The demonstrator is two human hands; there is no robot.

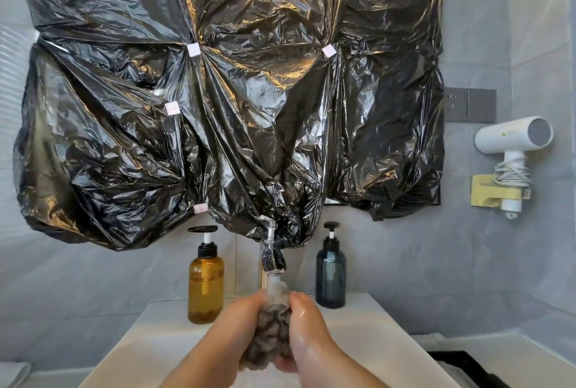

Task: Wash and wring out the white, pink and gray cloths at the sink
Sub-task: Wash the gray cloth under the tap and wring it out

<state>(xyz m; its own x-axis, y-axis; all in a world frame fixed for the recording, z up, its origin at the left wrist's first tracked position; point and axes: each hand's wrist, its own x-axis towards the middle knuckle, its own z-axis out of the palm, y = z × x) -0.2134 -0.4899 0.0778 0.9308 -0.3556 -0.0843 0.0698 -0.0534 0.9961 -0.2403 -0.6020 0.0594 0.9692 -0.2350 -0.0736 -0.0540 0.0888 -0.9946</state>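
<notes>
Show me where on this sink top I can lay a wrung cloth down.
Bare white rim of the sink runs right of the blue bottle and left of the amber bottle. Crowded: the middle between the bottles, where the left hand and right hand grip the gray cloth under the wrapped faucet.

We face a grey wall [467, 263] draped in taped black plastic sheeting [218, 107], a white hair dryer [511, 135] mounted at right.
</notes>
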